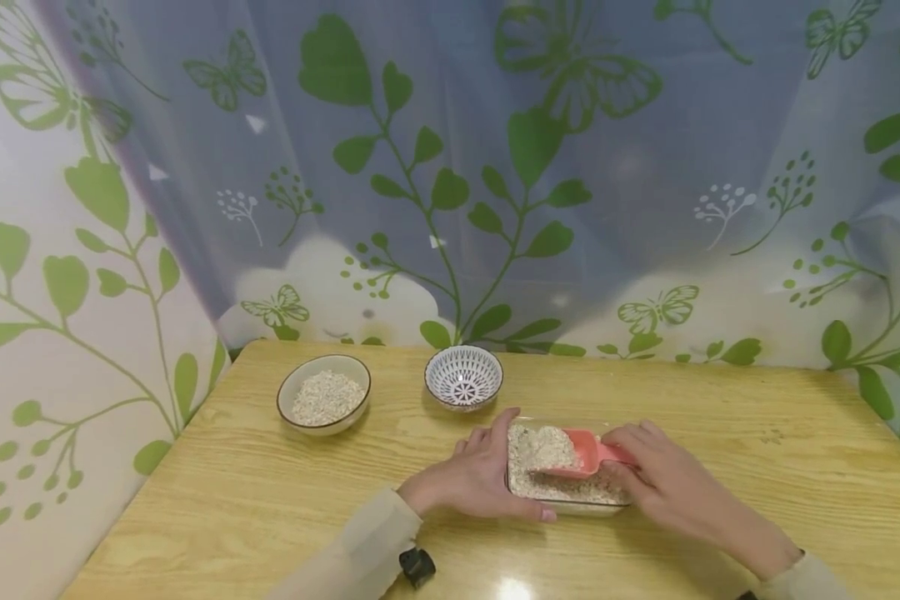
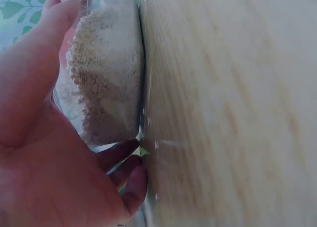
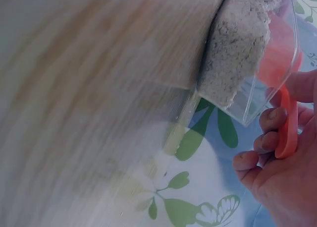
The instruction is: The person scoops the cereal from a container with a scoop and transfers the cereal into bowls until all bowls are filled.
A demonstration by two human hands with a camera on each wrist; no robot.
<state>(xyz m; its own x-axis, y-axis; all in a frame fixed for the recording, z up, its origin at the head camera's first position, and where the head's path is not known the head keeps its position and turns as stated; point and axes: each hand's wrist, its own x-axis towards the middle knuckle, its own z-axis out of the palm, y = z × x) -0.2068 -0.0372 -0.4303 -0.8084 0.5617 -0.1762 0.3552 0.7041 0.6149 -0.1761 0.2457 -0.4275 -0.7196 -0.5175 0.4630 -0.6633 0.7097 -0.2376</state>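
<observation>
The worktop [image 1: 232, 508] carried a clear rectangular container [image 1: 581, 507] of pale flakes [image 1: 527, 485], standing in front of the person. The left hand [image 1: 482, 482] gripped its left end, fingers set wide, with the thumb along the near side. The right hand [image 1: 671, 485] held a pink scoop [image 1: 588, 452], its fingers wrapped round the handle. The scoop's blade lay inside the container, loaded with flakes. Beyond the left hand stood a patterned bowl [image 1: 464, 383]; farther left, a cream bowl [image 1: 327, 430] contained similar flakes.
</observation>
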